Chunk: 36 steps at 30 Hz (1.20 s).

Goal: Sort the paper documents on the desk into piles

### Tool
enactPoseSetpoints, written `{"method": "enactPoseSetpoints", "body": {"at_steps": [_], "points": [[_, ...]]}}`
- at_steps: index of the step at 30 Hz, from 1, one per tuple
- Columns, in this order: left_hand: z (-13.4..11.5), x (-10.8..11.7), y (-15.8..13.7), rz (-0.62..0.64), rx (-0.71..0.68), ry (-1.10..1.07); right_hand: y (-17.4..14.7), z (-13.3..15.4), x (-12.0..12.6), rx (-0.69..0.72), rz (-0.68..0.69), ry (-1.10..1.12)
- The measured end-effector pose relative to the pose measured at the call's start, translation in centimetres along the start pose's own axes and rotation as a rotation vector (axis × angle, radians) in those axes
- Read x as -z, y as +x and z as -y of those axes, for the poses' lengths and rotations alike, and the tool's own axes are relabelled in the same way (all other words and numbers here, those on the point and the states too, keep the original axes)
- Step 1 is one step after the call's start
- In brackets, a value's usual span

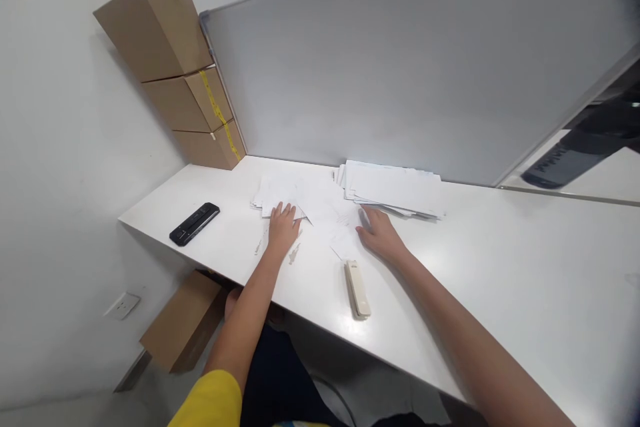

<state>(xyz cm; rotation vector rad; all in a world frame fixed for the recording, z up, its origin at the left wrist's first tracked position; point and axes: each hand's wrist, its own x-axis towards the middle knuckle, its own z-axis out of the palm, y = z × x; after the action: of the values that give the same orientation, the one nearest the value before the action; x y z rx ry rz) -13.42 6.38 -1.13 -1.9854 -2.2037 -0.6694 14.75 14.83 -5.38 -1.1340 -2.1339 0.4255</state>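
Observation:
My left hand (284, 225) lies flat with its fingers apart on the front edge of a small pile of white papers (280, 192). To its right, a loose white sheet of paper (340, 221) lies on the table, faint lines showing on it. My right hand (380, 235) is at that sheet's right edge, thumb and fingers curled around it; the fingertips are partly hidden. Just behind the right hand is a larger stack of white papers (395, 187), its edges uneven. A cream stapler (357, 289) lies nearer the front edge, between my forearms.
On the white table (525, 267), a black flat device (195, 223) lies at the left. Cardboard boxes (185, 80) with a yellow tape are stacked in the back left corner. A grey partition panel (390, 73) borders the back. Another cardboard box (183, 320) stands below the table.

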Motion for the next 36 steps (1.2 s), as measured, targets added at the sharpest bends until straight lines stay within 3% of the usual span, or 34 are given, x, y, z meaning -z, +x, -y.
{"method": "enactPoseSetpoints", "body": {"at_steps": [4, 9, 15, 22, 28, 36], "points": [[0.0, 0.4, -0.1, -0.089, -0.034, -0.029, 0.2, -0.1, 0.5, -0.085, -0.017, 0.140], [-0.5, 1.3, -0.6, -0.145, -0.075, -0.023, 0.4, -0.6, 0.7, -0.157, -0.162, 0.328], [-1.1, 2.1, -1.3, -0.244, -0.249, -0.066, 1.0, -0.6, 0.9, -0.155, -0.192, 0.375], [-1.7, 3.3, -1.6, -0.068, -0.276, -0.043, 1.3, -0.2, 1.2, -0.105, -0.175, 0.370], [-0.6, 4.5, -4.2, 0.015, -0.265, -0.143, 1.3, -0.8, 1.4, -0.089, -0.170, 0.360], [0.6, 3.0, -5.4, 0.139, -0.087, -0.380, 0.6, 0.7, 1.0, 0.080, 0.066, -0.033]]}}
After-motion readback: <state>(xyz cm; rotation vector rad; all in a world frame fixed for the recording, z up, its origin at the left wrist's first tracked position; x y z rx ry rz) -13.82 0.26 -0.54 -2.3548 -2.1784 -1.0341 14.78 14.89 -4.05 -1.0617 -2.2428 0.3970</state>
